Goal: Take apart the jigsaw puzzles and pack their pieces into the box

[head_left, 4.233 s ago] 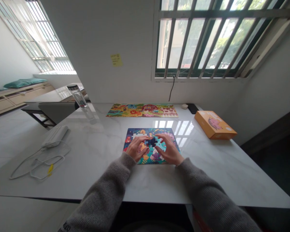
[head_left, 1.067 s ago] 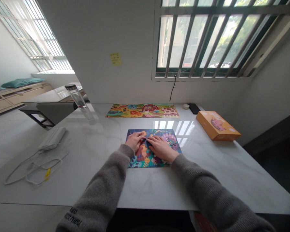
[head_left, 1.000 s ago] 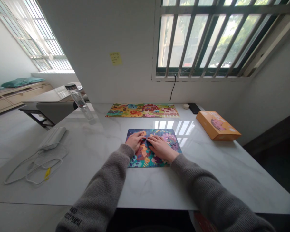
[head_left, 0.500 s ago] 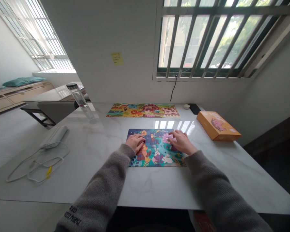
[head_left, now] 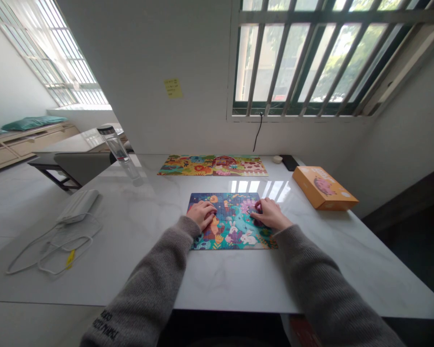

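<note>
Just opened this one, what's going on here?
A person in a grey sweater has both bare hands on a colourful jigsaw puzzle on a white marble table. The left hand rests on the puzzle's left side; the right hand curls its fingers over the pink area, any held piece hidden. A second puzzle lies farther back.

Dark print on the left sleeve (head_left: 106,326) is too blurred to read; the yellow sticky note's (head_left: 172,88) handwriting and the orange box's (head_left: 325,188) lettering are too small.
</note>
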Available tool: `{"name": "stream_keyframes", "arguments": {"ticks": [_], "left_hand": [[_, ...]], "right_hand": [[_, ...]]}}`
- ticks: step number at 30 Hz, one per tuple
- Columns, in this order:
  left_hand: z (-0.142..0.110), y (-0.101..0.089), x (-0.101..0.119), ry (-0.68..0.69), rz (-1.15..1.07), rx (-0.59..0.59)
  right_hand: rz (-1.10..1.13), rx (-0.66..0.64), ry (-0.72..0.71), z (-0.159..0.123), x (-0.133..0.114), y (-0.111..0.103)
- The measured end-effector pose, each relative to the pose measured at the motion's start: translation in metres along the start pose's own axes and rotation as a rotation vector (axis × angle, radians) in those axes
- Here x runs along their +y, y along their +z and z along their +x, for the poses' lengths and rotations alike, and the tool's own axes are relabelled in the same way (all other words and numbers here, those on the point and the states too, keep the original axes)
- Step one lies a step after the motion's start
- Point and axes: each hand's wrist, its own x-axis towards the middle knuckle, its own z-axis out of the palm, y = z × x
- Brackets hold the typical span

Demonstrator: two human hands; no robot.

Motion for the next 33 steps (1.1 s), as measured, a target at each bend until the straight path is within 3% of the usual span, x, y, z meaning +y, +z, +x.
{"name": "stream_keyframes", "arguments": {"ticks": [9,15,22,28,33], "left_hand": [[0.0,-0.001,0.003,-0.01,-0.001,0.001],[0.0,-0.002,0.003,-0.008,0.005,-0.009],[0.001,-0.003,0.008,0.033,-0.008,0.021],[0.003,-0.01,0.024,0.135,-0.207,0.022],[0.003,-0.008,0.036,-0.006,-0.51,0.013]], "right_hand": [[0.018,0.091,-0.039,0.0,-0.003,0.011],[0.066,0.083,-0.04,0.0,-0.006,0.012],[0.58,0.024,-0.215,-0.008,-0.032,-0.001],[0.841,0.027,-0.344,-0.019,-0.064,0.005],[0.989,0.044,-0.323,-0.025,-0.074,0.011]]}}
